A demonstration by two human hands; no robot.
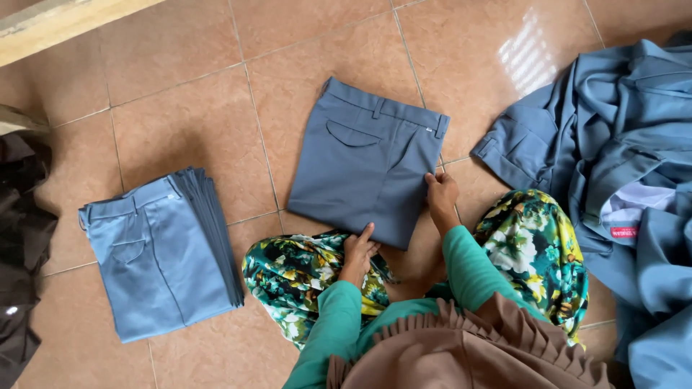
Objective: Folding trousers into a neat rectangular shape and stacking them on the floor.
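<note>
The person sits on the tiled floor (180,108) with a pair of folded grey-blue trousers (364,162) laid flat just ahead of the knees. The right hand (441,196) rests on the trousers' near right edge, fingers pressed down on the cloth rather than closed around it. The left hand (358,252) sits at the near bottom corner, its forefinger stretched onto the fabric and the other fingers loosely curled; neither hand pinches anything that I can see.

To finish this fold well, I would judge that both palms should smooth outward from where they rest, keeping the waistband on the far side square and the edges lined up before lifting.

Out to the left of the left hand lies a neat stack of folded trousers (162,256) in the same colour. Off to the right of the right hand is a loose heap of unfolded garments (627,144).

The near hem of the trousers is partly covered by the floral-print knees (303,277), so I cannot tell how even it lies. The heap runs out of view on the right, and a dark cloth (21,238) at the far left is cut off too.
</note>
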